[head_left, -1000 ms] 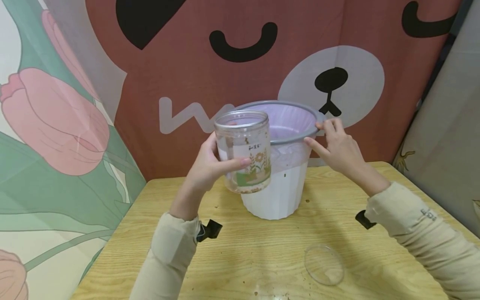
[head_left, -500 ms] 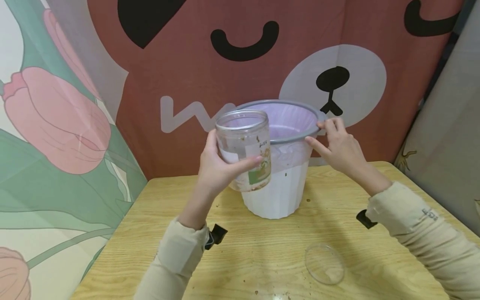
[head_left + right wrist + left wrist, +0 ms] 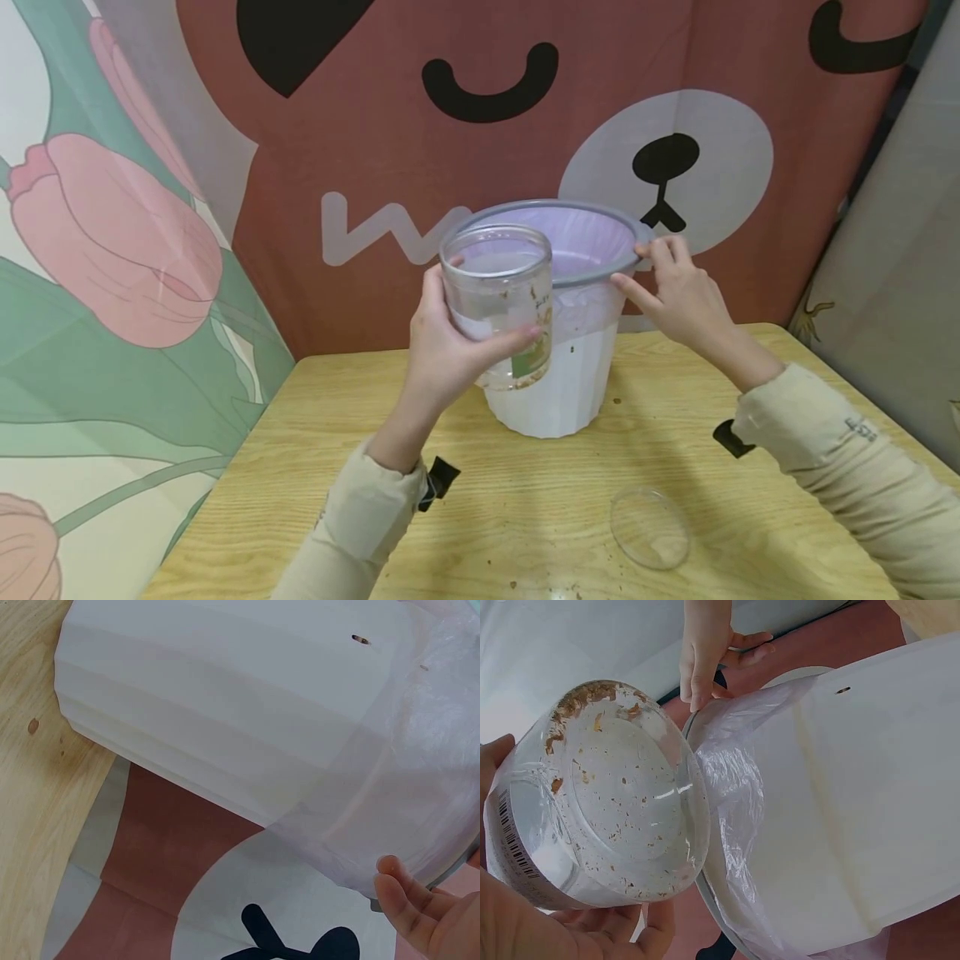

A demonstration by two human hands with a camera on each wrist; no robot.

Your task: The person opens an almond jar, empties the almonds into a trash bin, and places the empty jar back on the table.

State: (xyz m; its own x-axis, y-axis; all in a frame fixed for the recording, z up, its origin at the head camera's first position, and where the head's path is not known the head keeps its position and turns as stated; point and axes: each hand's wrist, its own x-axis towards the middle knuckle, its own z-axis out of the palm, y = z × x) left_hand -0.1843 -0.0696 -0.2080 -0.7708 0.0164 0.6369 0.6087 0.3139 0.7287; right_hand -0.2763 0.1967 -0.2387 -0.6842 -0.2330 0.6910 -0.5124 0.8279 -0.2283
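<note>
Left hand (image 3: 450,350): fingers and thumb curled round a clear jar (image 3: 498,304), grip closed about its lower half, thumb on the near side, fingers across the front. Jar is held in the air, mouth up and open, tilted slightly toward the bin (image 3: 558,383), and just in front of the bin's left rim. From the left wrist view the jar's base (image 3: 619,795) shows brown crumbs stuck to the inside wall and bottom; a barcode label sits on its side. Jar wall lies touching or nearly touching the bin's plastic liner (image 3: 735,795); cannot tell which.

Right hand (image 3: 678,292): fingers fairly straight, index and thumb pinching the grey rim (image 3: 600,271) of the bin at its right edge. In the right wrist view only one fingertip (image 3: 401,889) shows, against the liner below the rim.

Count: one jar, one bin, one liner, one clear round lid (image 3: 648,529), two hands. Small brown specks lie scattered on the surface (image 3: 300,467).

Bin: white ribbed body, grey ring on top, pale purple liner folded over the ring and hanging partway down the outside. It stands upright toward the back of the wooden surface, close to the patterned backdrop.

Lid lies flat near the front edge, well apart from bin and jar, between the two forearms. Open wood to the left of the bin and across the front; the surface's left edge runs close to the tulip-print panel.
</note>
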